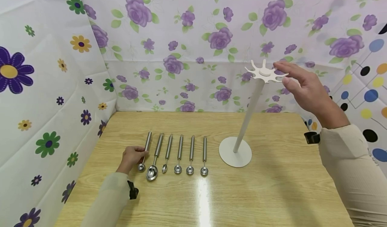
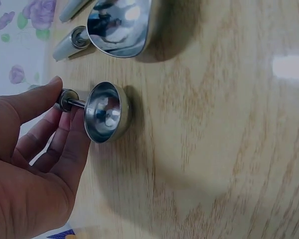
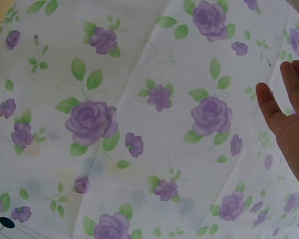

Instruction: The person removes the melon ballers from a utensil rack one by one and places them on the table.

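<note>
My left hand (image 1: 132,158) pinches the leftmost steel melon baller (image 1: 141,167) between thumb and fingers, near the lower end of its handle. In the left wrist view its round bowl (image 2: 104,112) faces the camera, close to the tabletop. My right hand (image 1: 312,90) is raised beside the slotted top (image 1: 265,73) of a white stand, with fingers extended and thumb apart. One prong reaches toward the gap between thumb and fingers; whether they touch it I cannot tell. In the right wrist view only part of this hand (image 3: 294,119) appears, at the right edge.
Right of the held tool lie a larger scoop (image 1: 152,172), a small oval-bowled scoop (image 1: 164,168) and more melon ballers (image 1: 189,169) in a row. The stand's round base (image 1: 235,153) rests on the wooden table (image 1: 260,193). Flowered cloth (image 1: 193,52) hangs behind.
</note>
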{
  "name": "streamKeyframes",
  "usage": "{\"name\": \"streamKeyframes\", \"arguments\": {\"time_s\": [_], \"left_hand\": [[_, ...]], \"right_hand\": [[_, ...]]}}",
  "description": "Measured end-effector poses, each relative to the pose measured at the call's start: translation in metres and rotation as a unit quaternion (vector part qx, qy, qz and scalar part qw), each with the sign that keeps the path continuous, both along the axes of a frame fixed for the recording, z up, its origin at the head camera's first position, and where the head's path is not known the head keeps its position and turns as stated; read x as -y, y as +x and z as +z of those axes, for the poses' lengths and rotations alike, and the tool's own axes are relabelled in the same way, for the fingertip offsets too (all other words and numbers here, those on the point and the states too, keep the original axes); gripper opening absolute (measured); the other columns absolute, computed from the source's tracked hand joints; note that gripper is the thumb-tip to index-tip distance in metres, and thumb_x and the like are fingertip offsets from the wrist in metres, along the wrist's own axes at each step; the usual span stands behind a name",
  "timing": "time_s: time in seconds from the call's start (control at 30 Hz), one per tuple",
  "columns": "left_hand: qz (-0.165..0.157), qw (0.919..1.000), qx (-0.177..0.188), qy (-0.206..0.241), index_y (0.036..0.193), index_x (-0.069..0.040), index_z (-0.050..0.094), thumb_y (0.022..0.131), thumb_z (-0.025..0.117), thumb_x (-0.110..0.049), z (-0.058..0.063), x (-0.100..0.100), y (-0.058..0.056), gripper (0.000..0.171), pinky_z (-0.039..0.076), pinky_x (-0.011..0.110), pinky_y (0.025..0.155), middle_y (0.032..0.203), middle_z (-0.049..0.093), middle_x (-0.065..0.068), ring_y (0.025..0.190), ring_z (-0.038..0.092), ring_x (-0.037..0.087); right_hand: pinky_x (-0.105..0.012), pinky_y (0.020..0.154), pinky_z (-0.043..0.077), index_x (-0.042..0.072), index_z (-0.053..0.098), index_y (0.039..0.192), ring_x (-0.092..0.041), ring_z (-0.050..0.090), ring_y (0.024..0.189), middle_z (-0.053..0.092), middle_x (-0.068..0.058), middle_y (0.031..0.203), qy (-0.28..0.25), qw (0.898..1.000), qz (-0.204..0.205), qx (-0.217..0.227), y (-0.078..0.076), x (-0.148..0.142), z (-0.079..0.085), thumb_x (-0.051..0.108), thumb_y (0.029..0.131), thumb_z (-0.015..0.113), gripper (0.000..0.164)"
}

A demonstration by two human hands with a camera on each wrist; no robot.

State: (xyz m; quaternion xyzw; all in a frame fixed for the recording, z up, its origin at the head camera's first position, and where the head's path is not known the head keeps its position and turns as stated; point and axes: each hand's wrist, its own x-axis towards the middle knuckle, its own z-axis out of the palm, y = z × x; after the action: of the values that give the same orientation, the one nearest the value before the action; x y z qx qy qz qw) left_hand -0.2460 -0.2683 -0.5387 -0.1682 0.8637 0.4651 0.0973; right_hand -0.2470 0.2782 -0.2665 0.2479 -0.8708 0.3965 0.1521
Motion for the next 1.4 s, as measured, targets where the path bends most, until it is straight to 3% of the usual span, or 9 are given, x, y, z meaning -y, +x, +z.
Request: {"name": "streamKeyframes", "arguments": {"time_s": [0.53, 1.0, 1.2, 1.27, 1.4], "left_hand": [[0.004, 0.9997, -0.002, -0.023, 0.098, 0.007, 0.075, 0.086, 0.078, -0.013, -0.005, 0.000, -0.001, 0.024, 0.051, 0.025, 0.057, 0.077, 0.071, 0.008, 0.066, 0.061, 0.013], [-0.006, 0.9994, -0.012, -0.034, 0.103, 0.008, 0.073, 0.089, 0.076, -0.014, -0.010, 0.001, -0.003, 0.026, 0.053, 0.027, 0.059, 0.082, 0.072, 0.010, 0.068, 0.063, 0.014], [-0.013, 0.9994, -0.011, -0.028, 0.109, 0.008, 0.072, 0.090, 0.077, -0.018, -0.006, 0.003, 0.002, 0.033, 0.056, 0.029, 0.061, 0.086, 0.072, 0.012, 0.071, 0.064, 0.016], [-0.016, 0.9996, -0.008, -0.023, 0.113, 0.010, 0.070, 0.090, 0.077, -0.019, -0.005, 0.005, 0.003, 0.038, 0.057, 0.030, 0.063, 0.088, 0.072, 0.014, 0.072, 0.065, 0.017], [-0.024, 0.9990, -0.004, -0.037, 0.124, 0.012, 0.063, 0.092, 0.074, -0.025, 0.001, 0.010, 0.006, 0.050, 0.057, 0.036, 0.070, 0.099, 0.070, 0.022, 0.078, 0.067, 0.025]], "right_hand": [[-0.065, 0.116, 0.016, 0.013, 0.045, 0.152, -0.026, 0.025, 0.148, 0.034, -0.015, 0.159, 0.007, 1.000, 0.007, -0.010, -0.001, -0.001, -0.002, 0.025, 0.107, 0.047, 0.046], [-0.063, 0.115, 0.020, 0.012, 0.044, 0.152, -0.024, 0.025, 0.149, 0.033, -0.012, 0.159, 0.010, 1.000, 0.003, -0.021, -0.001, -0.003, -0.004, 0.022, 0.108, 0.046, 0.046], [-0.062, 0.115, 0.021, 0.015, 0.043, 0.153, -0.021, 0.026, 0.149, 0.034, -0.008, 0.159, 0.018, 1.000, -0.001, -0.021, 0.000, -0.001, -0.002, 0.023, 0.108, 0.046, 0.046], [-0.056, 0.119, 0.020, 0.018, 0.041, 0.154, -0.016, 0.024, 0.149, 0.033, -0.004, 0.160, 0.018, 1.000, 0.001, -0.019, 0.000, -0.001, -0.001, 0.023, 0.108, 0.044, 0.046], [-0.027, 0.117, 0.026, 0.024, 0.028, 0.159, -0.005, 0.032, 0.141, 0.026, -0.001, 0.163, -0.009, 1.000, 0.025, -0.012, 0.003, -0.002, -0.007, 0.026, 0.110, 0.036, 0.050]]}}
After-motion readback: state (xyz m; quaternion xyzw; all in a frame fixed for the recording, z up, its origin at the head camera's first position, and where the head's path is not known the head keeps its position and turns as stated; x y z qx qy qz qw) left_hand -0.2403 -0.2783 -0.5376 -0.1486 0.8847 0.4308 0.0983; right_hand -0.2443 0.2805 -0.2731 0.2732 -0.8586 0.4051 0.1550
